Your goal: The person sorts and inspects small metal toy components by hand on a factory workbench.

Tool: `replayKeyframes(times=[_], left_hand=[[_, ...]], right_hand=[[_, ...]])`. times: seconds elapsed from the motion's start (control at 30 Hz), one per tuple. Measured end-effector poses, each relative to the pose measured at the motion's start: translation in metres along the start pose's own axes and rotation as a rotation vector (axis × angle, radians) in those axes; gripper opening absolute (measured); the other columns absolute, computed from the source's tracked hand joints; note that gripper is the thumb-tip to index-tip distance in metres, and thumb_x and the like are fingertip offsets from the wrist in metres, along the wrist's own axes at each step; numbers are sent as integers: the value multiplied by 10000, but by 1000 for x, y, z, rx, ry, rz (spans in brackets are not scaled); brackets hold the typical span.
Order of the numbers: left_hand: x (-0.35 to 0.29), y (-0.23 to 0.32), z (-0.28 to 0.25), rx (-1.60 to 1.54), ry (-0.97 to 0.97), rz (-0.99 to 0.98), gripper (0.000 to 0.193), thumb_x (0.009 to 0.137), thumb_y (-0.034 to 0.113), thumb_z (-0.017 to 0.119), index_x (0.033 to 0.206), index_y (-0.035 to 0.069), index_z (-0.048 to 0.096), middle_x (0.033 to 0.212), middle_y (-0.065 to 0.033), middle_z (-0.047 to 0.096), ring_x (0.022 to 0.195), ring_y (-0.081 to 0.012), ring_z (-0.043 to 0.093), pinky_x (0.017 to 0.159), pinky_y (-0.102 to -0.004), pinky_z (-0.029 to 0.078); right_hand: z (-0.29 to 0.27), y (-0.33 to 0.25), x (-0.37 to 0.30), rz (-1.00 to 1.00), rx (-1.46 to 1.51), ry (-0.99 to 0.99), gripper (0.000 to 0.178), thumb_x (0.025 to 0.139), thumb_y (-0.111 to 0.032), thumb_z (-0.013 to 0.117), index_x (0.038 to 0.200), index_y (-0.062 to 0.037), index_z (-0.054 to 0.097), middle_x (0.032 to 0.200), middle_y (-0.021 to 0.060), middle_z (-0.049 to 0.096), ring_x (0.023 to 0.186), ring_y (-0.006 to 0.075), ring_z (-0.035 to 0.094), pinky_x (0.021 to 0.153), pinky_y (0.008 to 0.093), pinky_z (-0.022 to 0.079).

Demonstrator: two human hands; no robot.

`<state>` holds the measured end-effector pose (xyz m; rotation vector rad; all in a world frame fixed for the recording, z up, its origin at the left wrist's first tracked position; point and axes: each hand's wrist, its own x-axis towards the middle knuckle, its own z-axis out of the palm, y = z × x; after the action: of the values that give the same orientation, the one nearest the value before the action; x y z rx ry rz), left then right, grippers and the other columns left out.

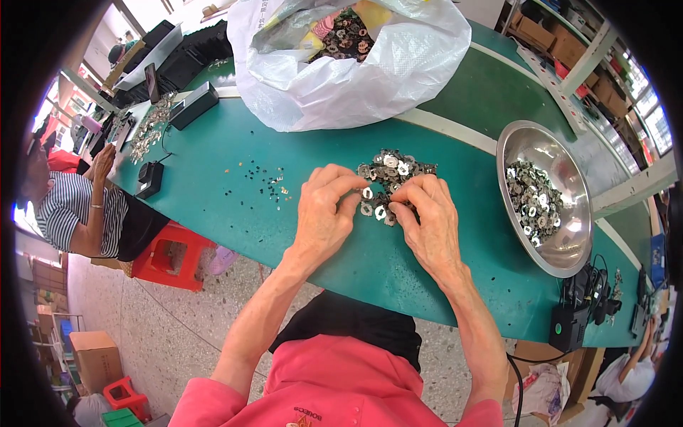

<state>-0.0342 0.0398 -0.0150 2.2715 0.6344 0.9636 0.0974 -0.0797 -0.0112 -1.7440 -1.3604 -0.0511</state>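
A heap of small silver metal washer-like parts (393, 169) lies on the green table (235, 164) in front of me. My left hand (324, 213) rests at the heap's near left edge, its fingertips pinching at a loose part (367, 193). My right hand (427, 217) is at the heap's near right edge, fingers curled over several parts (380, 212). Both hands touch the parts; what sits between the fingertips is mostly hidden.
A steel bowl (569, 245) at the right holds more silver parts. A big white plastic bag (341, 78) of parts stands behind the heap. Tiny dark bits (267, 181) lie left of my hands. A person in a striped shirt (71, 206) sits at left; red stool (167, 260) below.
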Motion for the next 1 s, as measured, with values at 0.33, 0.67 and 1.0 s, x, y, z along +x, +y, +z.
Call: replayKeyframes(times=[0.33,0.67,1.0], left_hand=[[0,0,7,20,-102,104,203,704,-19,684,890,61,687,922,-33,612,910,-237,548,791,-366,393],[2,5,0,-22,-31,84,203,725,-64,662,906,25,685,880,-77,653,829,-218,605,729,-320,490],[-1,6,-4,-393,-117,-217,148,845,-80,575,932,-18,676,875,-40,658,798,-88,598,718,-231,487]], right_hand=[[-2,-3,-2,26,102,-22,129,711,27,684,802,-20,604,851,86,545,817,288,532,711,394,443],[-13,-10,1,360,593,-61,54,779,-17,665,812,2,626,1036,112,643,821,172,630,717,279,507],[-25,-9,4,705,1018,-155,143,878,-160,623,923,-24,618,886,95,681,779,132,640,722,259,501]])
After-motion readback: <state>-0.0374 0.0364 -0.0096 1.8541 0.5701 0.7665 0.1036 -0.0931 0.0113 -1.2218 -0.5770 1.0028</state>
